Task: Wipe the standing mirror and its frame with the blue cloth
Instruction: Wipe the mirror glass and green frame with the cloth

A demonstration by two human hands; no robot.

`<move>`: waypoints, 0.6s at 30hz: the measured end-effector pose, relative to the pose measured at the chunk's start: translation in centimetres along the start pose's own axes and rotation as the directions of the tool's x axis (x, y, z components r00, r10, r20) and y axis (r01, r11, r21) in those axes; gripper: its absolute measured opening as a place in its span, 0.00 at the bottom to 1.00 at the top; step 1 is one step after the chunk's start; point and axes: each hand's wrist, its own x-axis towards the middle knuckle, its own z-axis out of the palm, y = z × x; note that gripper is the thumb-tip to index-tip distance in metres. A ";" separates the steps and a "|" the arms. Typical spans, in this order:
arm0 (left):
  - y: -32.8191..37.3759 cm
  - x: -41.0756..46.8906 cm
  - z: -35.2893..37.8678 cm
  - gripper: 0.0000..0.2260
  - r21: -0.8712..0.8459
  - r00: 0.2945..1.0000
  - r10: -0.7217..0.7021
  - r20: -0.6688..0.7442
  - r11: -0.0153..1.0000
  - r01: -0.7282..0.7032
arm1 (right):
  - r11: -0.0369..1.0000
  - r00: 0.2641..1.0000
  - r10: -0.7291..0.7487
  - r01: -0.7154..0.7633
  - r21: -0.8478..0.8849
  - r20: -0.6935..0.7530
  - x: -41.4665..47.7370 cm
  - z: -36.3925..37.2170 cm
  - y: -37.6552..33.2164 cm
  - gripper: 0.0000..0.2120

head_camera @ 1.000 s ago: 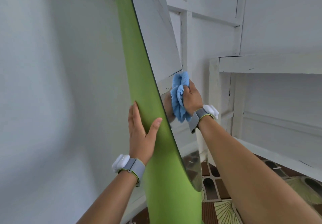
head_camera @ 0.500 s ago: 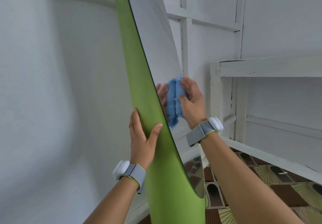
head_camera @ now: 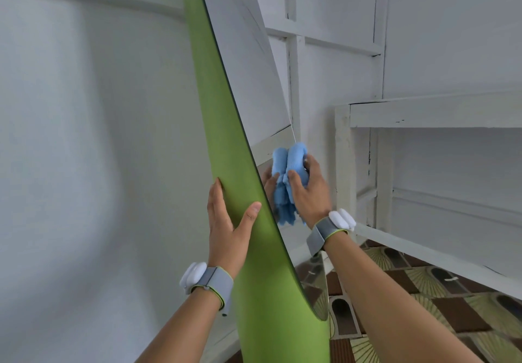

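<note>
The standing mirror is seen nearly edge-on, with a wide green frame [head_camera: 223,125] and a narrow strip of glass [head_camera: 248,74] to its right that reflects white boards. My left hand [head_camera: 228,221] grips the frame's edge, fingers behind it and thumb on the front. My right hand [head_camera: 309,190] holds a bunched blue cloth [head_camera: 293,170] and presses it against the glass near mid-height. The cloth and fingers are doubled as a reflection in the glass.
A plain white wall [head_camera: 84,136] fills the left. White wooden panelling and a white rail [head_camera: 435,114] stand behind and right of the mirror. A patterned brown and cream floor [head_camera: 423,300] lies at the lower right.
My right hand with the cloth went up the glass, then came back down and slightly right. My left hand has kept its grip on the frame.
</note>
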 end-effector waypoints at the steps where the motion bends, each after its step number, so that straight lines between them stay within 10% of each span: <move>1: -0.1 0.1 0.1 0.44 -0.001 1.000 -0.009 0.005 1.000 0.009 | 1.000 1.000 0.012 -0.012 -0.011 0.008 0.2 0.0 -0.4 0.24; 5: -0.5 0.2 0.4 0.44 0.010 1.000 0.010 -0.012 1.000 -0.010 | 0.994 0.998 -0.041 0.046 0.100 -0.048 -0.3 0.5 -3.6 0.20; 11: -1.2 0.2 0.7 0.41 0.046 0.999 0.004 -0.047 0.999 -0.002 | 0.848 0.859 -0.503 0.511 0.142 -0.091 -2.5 1.8 -6.6 0.21; 18: -1.4 0.3 0.8 0.45 0.033 0.998 0.041 -0.053 0.999 -0.040 | 0.997 0.998 -0.058 0.056 -0.047 -0.035 9.0 1.0 0.0 0.09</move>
